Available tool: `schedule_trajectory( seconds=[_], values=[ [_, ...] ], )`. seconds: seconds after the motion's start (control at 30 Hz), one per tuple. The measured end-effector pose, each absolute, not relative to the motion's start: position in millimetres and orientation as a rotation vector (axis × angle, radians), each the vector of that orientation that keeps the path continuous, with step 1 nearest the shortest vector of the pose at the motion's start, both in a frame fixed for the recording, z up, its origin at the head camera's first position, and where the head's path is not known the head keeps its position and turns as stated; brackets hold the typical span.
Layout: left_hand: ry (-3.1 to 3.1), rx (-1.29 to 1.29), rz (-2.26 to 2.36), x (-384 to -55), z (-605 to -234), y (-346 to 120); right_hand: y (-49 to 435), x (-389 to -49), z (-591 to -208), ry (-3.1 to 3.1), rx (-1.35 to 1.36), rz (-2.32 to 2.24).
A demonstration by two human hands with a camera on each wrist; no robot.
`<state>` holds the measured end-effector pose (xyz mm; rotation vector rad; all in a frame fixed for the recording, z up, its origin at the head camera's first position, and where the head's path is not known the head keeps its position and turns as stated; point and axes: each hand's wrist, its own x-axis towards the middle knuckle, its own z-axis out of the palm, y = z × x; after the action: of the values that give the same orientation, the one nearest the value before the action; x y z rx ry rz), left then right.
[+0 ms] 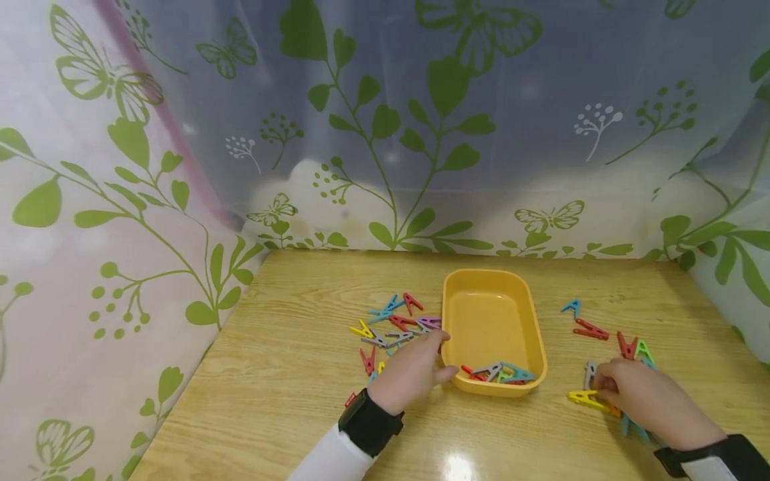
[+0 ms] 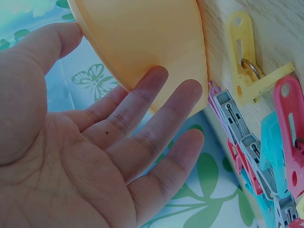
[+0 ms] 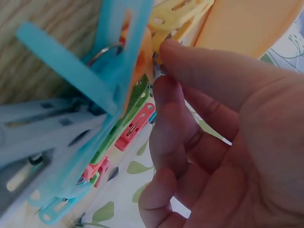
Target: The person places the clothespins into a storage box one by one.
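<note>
A yellow-orange plastic tray [image 1: 490, 314] stands mid-table, with several clothespins [image 1: 496, 372] gathered at its near end. My left hand [image 1: 415, 371] is at the tray's left side. In the left wrist view the fingers [image 2: 156, 121] lie loosely extended along the outer wall, and the thumb reaches the rim. To the right of the tray, my right hand [image 1: 652, 401] pinches a yellow clothespin [image 1: 586, 399] between thumb and forefinger. The right wrist view shows the yellow clothespin [image 3: 183, 16] at the fingertips, which partly hide its end. Close by are blue [image 3: 114, 61] and grey clothespins [image 3: 38, 142].
Left of the tray lies a loose group of clothespins [image 1: 400, 322] in several colours. More are spread right of it, including a red one [image 1: 591, 329] and a blue one [image 1: 573, 307]. A patterned curtain [image 1: 397, 133] hangs behind the wooden table [image 1: 289, 374].
</note>
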<state>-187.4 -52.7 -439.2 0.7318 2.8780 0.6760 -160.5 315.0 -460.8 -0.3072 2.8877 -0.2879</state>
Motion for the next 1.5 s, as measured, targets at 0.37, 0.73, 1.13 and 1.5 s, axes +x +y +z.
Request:
schedule_trajectory(
  seconds=[0.37, 0.73, 1.13, 1.5],
  values=[
    [2.875, 0.734, 0.679, -187, -440, -53, 322, -165, -450, 2.840, -0.396, -0.328],
    [2.881, 0.733, 0.672, -187, -438, -54, 318, -169, -418, 3.020, -0.469, -0.280],
    [2.871, 0.750, 0.682, -188, -439, -54, 278, -177, -402, 3.201, -0.584, -0.350],
    [2.864, 0.717, 0.691, -186, -438, -53, 232, -175, -418, 3.225, -0.706, -0.400]
  ],
)
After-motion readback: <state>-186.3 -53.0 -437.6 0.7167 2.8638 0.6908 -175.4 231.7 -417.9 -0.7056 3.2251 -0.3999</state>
